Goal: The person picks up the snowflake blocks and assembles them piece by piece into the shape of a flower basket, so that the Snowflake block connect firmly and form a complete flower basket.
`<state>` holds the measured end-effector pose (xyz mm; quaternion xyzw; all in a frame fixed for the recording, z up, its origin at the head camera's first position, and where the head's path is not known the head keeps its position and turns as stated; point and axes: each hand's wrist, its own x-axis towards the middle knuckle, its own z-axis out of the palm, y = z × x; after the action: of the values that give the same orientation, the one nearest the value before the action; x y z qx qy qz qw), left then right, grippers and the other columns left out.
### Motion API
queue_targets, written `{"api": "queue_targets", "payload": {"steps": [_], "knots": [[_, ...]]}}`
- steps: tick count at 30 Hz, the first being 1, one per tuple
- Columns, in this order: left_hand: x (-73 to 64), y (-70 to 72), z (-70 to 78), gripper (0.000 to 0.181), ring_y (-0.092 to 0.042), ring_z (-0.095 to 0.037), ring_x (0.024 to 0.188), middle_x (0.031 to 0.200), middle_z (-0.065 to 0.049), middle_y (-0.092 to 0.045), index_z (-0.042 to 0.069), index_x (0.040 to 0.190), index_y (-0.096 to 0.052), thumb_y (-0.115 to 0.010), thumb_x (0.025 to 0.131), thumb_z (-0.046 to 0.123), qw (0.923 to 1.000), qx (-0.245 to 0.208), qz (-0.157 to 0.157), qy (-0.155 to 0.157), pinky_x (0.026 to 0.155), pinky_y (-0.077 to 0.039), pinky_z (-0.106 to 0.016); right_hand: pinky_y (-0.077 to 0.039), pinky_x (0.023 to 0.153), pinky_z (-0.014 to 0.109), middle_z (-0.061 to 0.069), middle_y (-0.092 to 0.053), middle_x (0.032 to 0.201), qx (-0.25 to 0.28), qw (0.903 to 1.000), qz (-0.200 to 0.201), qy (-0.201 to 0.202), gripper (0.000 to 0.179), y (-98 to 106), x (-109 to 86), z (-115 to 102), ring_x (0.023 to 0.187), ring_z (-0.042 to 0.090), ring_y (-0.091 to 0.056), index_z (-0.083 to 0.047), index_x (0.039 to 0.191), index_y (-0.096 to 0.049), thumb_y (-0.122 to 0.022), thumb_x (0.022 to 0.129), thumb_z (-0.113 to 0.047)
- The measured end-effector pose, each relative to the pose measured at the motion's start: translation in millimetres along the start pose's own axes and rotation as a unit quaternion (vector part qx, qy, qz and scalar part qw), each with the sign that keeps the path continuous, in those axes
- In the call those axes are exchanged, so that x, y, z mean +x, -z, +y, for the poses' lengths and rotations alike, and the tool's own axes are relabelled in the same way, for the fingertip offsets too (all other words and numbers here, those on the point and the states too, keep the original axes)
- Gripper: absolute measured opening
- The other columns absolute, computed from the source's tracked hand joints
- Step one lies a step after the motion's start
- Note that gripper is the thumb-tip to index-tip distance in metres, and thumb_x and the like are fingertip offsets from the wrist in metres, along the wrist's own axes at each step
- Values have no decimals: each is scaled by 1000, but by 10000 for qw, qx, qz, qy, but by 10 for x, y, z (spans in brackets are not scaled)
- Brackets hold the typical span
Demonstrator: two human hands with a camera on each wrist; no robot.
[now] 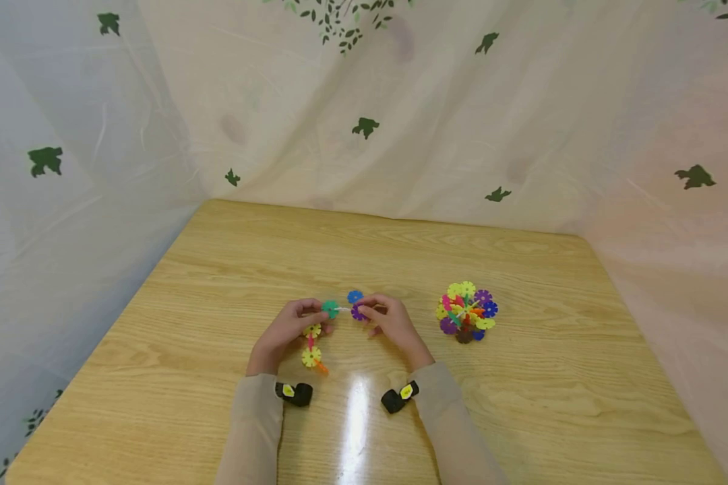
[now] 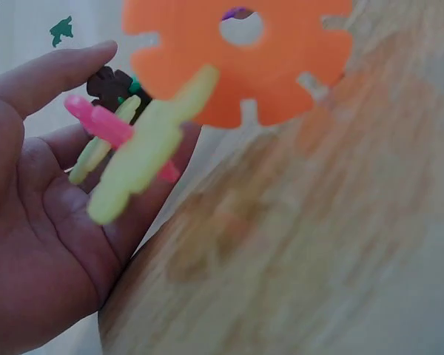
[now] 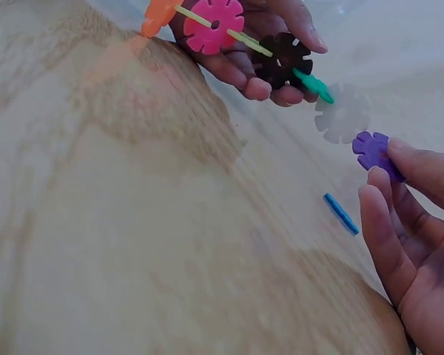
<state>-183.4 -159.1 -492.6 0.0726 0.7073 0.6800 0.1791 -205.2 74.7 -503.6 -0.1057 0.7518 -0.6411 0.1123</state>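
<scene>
My left hand [image 1: 282,335] grips a chain of notched plastic snowflake discs near its brown disc [image 3: 281,62]. Orange [image 2: 185,81], yellow [image 1: 311,357] and pink [image 3: 213,28] discs trail from it toward me. At the chain's far end, a green disc [image 1: 330,310] joins a translucent white disc [image 3: 339,115]. Between thumb and fingertips, my right hand [image 1: 396,325] pinches a purple disc [image 3: 371,150]. Its edge meets the white disc's edge; whether their slots interlock, I cannot tell. Just beyond the right hand, a blue disc [image 1: 354,296] lies on the table.
To the right of my hands, a round cluster of joined multicoloured discs [image 1: 464,311] sits on the wooden table [image 1: 552,397]. Patterned cloth [image 1: 400,168] hangs behind the table and along both sides. A black camera strap is on each wrist.
</scene>
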Motion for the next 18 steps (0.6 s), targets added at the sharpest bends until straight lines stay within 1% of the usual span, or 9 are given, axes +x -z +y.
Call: {"api": "queue_targets", "payload": {"steps": [3, 6, 10, 13, 18], "knots": [[0, -5, -8, 31, -68, -14, 78, 85, -7, -71, -8, 115, -58, -60, 96, 17, 9999, -159, -64, 21, 73, -58, -23, -57, 50, 25, 2, -61, 81, 102, 9999, 60, -58, 21, -6, 5, 8, 69, 10, -57, 5, 112, -65, -60, 95, -7], [-1, -18, -2, 32, -68, -14, 78, 89, -7, -70, -10, 117, -56, -59, 96, 14, 9995, -301, -107, 40, 72, -58, -23, -57, 50, 27, 1, -61, 81, 188, 9996, 64, -182, 23, -5, 10, 5, 69, 10, -57, 6, 112, -64, -61, 95, -8], [0, -32, 6, 33, -69, -13, 82, 93, -8, -71, -11, 117, -56, -59, 97, 14, 9996, -286, -88, 7, 73, -58, -22, -58, 51, 30, 0, -60, 81, 240, 9991, 33, -348, 26, 2, 17, 6, 69, 11, -56, 6, 114, -64, -61, 95, -11], [8, -41, 5, 34, -70, -13, 85, 98, -12, -72, -11, 118, -56, -60, 96, 15, 9996, -262, -107, -15, 74, -59, -22, -59, 51, 30, 1, -59, 80, 241, 9990, -42, -370, 26, 12, 26, 18, 70, 11, -56, 7, 115, -64, -60, 95, -11], [18, -50, -10, 36, -71, -15, 90, 110, -24, -69, -14, 122, -53, -58, 97, 11, 9990, -401, -209, -32, 78, -60, -25, -59, 52, 29, 2, -60, 79, 128, 9993, -179, -318, 26, 21, 28, 16, 69, 10, -57, 8, 114, -65, -60, 95, -9]]}}
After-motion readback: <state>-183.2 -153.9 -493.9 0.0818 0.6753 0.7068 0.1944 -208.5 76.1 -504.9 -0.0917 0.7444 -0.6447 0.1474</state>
